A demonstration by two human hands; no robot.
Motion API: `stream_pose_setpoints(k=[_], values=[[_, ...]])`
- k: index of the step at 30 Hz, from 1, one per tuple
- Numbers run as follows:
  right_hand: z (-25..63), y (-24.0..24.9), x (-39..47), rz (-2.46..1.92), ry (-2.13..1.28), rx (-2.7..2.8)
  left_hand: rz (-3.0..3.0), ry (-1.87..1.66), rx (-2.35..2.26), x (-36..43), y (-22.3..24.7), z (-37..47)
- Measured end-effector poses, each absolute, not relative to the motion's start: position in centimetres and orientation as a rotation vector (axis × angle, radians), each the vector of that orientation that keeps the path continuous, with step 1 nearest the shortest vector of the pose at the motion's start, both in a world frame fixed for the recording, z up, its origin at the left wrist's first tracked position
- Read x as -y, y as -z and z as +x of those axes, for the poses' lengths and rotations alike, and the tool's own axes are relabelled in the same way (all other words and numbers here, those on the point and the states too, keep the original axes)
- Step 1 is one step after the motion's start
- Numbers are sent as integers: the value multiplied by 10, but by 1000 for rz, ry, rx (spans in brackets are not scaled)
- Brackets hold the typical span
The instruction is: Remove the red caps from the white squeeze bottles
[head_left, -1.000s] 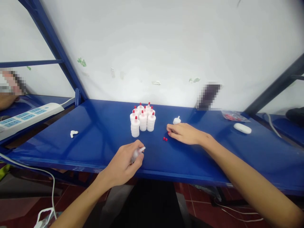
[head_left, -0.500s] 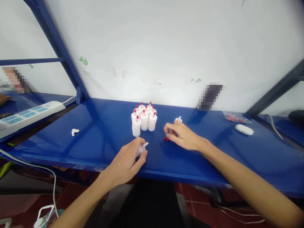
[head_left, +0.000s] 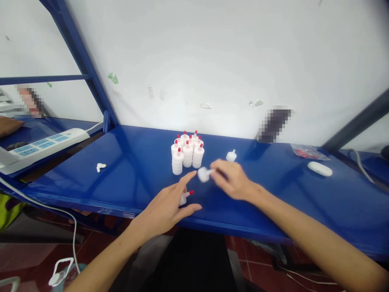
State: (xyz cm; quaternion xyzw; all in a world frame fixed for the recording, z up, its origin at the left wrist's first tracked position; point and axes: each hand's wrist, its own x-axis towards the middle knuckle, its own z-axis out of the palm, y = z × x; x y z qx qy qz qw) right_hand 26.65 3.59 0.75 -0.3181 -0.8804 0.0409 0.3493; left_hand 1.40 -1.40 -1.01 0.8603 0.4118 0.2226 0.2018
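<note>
My left hand (head_left: 165, 207) is at the table's front, thumb and index finger spread. Tucked against its other fingers is a white nozzle cap (head_left: 182, 198) with a red tip pointing right; the hand hides its lower end. Just to the right, my right hand (head_left: 231, 178) pinches a second white nozzle cap (head_left: 203, 174) by its narrow end, blurred by motion. Behind the hands several white ribbed bottles (head_left: 177, 164) with red tips stand upright in a tight group. A third nozzle cap (head_left: 231, 156), without a red tip, rests on the table beyond my right hand.
The blue table (head_left: 136, 162) meets a white wall. At right lie a clear bag of red pieces (head_left: 310, 152) and a white oval case (head_left: 320, 168). White earbuds (head_left: 101, 166) lie at left, near a power strip (head_left: 45, 146). Blue posts frame both sides.
A red tip now sits on the cap in my left hand, whose thumb and index finger have opened. My right hand has picked up another nozzle cap. The red pieces beneath it no longer show.
</note>
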Motion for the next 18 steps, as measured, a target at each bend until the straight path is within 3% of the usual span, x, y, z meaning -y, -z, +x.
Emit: stream_pose_setpoints(k=[4,9,14,18], values=[[309,-9,-69,-1307,48,1874,2429,-599,-1162,16,5,16],[336,-7,-91,-1672,101,1740,2496,-624,-1089,16,2,17],[334,-3,-95,-1781,15,1854,2410,-666,-1029,16,3,13],[331,-13,-87,-1595,28,1892,2342,-718,-1092,15,3,14]])
